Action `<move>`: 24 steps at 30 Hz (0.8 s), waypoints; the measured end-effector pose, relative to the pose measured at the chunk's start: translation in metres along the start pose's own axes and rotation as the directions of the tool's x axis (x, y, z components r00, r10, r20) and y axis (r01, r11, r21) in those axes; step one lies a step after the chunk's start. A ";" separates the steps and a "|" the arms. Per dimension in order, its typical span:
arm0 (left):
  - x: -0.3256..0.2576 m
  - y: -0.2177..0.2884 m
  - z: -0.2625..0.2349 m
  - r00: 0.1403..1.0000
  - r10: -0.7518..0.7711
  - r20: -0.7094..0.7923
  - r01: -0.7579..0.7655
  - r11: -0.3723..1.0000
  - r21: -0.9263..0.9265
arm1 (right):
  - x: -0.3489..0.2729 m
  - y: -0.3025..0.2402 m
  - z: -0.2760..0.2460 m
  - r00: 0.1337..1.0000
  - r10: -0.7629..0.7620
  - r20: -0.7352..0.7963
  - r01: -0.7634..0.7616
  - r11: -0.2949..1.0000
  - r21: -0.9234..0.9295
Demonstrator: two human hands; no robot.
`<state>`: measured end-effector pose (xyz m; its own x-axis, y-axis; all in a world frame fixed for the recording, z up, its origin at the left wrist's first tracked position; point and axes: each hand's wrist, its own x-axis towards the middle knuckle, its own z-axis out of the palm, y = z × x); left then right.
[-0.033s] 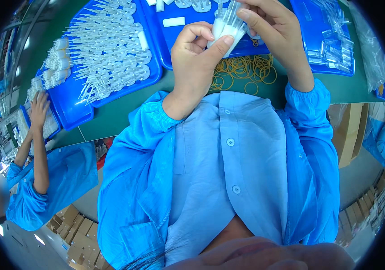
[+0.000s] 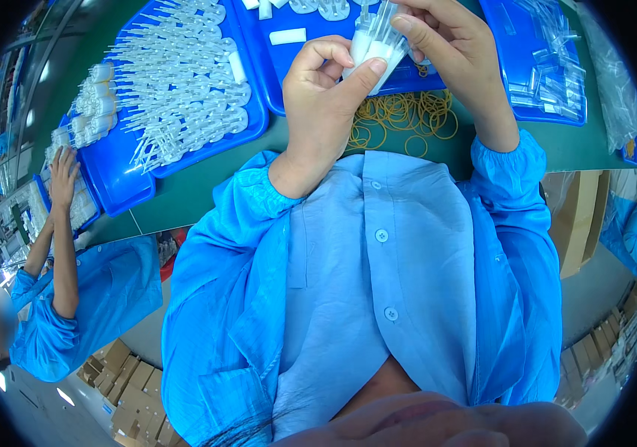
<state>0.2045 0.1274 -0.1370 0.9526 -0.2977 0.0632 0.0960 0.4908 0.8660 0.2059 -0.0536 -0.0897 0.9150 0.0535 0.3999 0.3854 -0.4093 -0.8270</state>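
Note:
My left hand [image 2: 322, 93] is closed around a small bundle of clear plastic tubes with white cylindrical pieces [image 2: 379, 51] in their lower parts. My right hand [image 2: 452, 56] is bent over the upper part of the same bundle, with thumb and fingers pinched at the tubes. How much of the bundle its fingertips grip is partly hidden at the top edge of the view. Just below the hands lies a heap of tan rubber bands [image 2: 404, 119] on the green table [image 2: 259, 141]. Behind them a blue tray [image 2: 277, 56] bears a loose white cylinder [image 2: 288, 36].
To the left, a blue tray [image 2: 121, 182] is heaped with white thin-stemmed parts [image 2: 184, 82]. A right-hand blue tray [image 2: 542, 112] holds clear tubes [image 2: 557, 78]. Clear plastic bags [image 2: 609, 89] lie farther right. At the far left a co-worker's hand [image 2: 63, 179] reaches over white pieces.
My hands and the bundle look the same. The co-worker's hand at the left has shifted very slightly.

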 end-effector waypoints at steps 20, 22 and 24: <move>-0.001 0.001 0.001 0.997 0.063 0.050 -0.063 0.998 0.003 | 0.006 0.013 -0.010 0.978 -0.206 -0.002 0.206 0.977 0.061; -0.002 0.002 0.002 0.998 0.037 0.052 -0.036 0.999 -0.020 | 0.006 0.014 -0.013 0.971 -0.238 0.017 0.236 0.969 0.073; -0.002 0.004 0.003 0.998 0.016 0.053 -0.015 1.000 -0.023 | 0.000 0.003 -0.015 0.994 0.097 0.057 -0.107 0.967 0.231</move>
<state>0.2018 0.1276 -0.1317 0.9375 -0.3325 0.1030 0.0883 0.5135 0.8535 0.2053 -0.0683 -0.0861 0.9533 0.0652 0.2949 0.3020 -0.1915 -0.9339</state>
